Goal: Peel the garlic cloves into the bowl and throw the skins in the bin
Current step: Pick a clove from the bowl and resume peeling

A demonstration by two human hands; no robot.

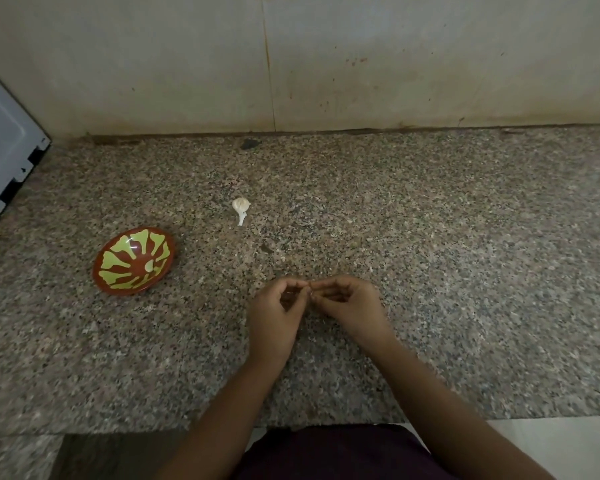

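- Garlic bulb [240,206]: lies on the counter, just above the frame's centre, apart from both hands.
- Small pale piece [310,292]: pinched where the fingertips meet; too small to identify.
- Left hand [278,318] and right hand [352,308]: lower centre, fingers curled, tips together.
- Bowl [133,260]: red and green, centre left.
- Counter [465,271]: speckled stone.

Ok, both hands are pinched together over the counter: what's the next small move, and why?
Probably pull the skin off: the left hand and right hand both pinch a tiny pale piece, likely a clove, mostly hidden. The bowl looks empty, so peeling comes first.
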